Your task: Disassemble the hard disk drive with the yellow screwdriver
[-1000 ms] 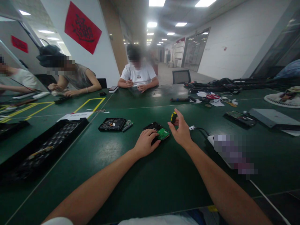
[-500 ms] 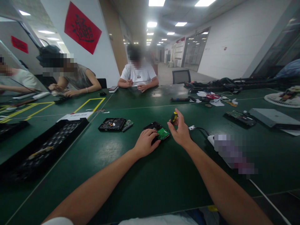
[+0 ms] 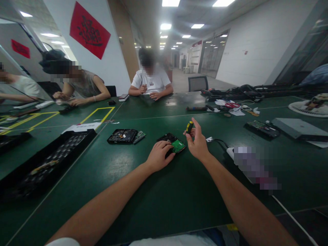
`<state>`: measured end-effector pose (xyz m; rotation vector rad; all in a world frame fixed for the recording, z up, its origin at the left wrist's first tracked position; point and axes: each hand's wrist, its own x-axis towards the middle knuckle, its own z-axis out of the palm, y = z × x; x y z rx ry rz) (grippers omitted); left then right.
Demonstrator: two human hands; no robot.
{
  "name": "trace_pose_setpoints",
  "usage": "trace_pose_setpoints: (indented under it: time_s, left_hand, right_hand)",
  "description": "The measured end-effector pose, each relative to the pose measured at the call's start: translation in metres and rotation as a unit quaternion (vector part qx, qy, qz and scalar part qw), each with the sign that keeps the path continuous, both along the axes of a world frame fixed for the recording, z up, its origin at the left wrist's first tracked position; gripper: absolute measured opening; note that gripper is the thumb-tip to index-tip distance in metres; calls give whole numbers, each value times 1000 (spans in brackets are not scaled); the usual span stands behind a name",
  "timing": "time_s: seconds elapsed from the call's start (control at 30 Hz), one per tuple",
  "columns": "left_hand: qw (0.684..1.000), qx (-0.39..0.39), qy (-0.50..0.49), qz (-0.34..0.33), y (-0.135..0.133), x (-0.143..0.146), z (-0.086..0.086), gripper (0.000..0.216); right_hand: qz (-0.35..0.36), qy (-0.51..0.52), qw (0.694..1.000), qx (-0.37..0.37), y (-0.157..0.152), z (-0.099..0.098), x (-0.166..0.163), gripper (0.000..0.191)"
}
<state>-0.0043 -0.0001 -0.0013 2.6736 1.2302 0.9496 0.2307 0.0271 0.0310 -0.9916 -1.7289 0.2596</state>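
A hard drive (image 3: pixel 177 146) with a green circuit board lies on the green table in front of me. My left hand (image 3: pixel 160 155) holds it down from the near left side, fingers over its top and thumb along the near edge. Just right of the drive, my right hand (image 3: pixel 197 141) grips a screwdriver (image 3: pixel 189 127) by its yellow and black handle, between thumb and fingers. The handle points up; its shaft is thin and the tip cannot be made out against the drive. Left of them lies another hard drive (image 3: pixel 122 136) with a loose circuit board (image 3: pixel 139 136) beside it.
A long black tray (image 3: pixel 84 140) stands at the left. To the right are a white power strip (image 3: pixel 230 153) with a cable, another drive (image 3: pixel 261 130) and a grey metal box (image 3: pixel 299 129). Farther back lie red scissors (image 3: pixel 232 105) and tools. Several people sit around the table.
The screwdriver handle has turned and shifted slightly left in my right hand, showing more yellow. My left hand and the hard drive stay in place.
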Motion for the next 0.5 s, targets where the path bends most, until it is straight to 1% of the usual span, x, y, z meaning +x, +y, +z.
trace_pose_setpoints:
  time_s: [0.13,0.37,0.5]
  left_hand:
    - [1000,-1,1,-2,0,0,1,31]
    - [1000,-5,8,-1,0,-1,0,33]
    - [1000,-5,9,2,1,-1,-2,33]
  right_hand:
    - [-13,-9,1000,7,-2,1,-1,69]
    - [-37,-15,999,24,0,2,0,70]
    - [-27,-13,1000,4,0,0,0,73]
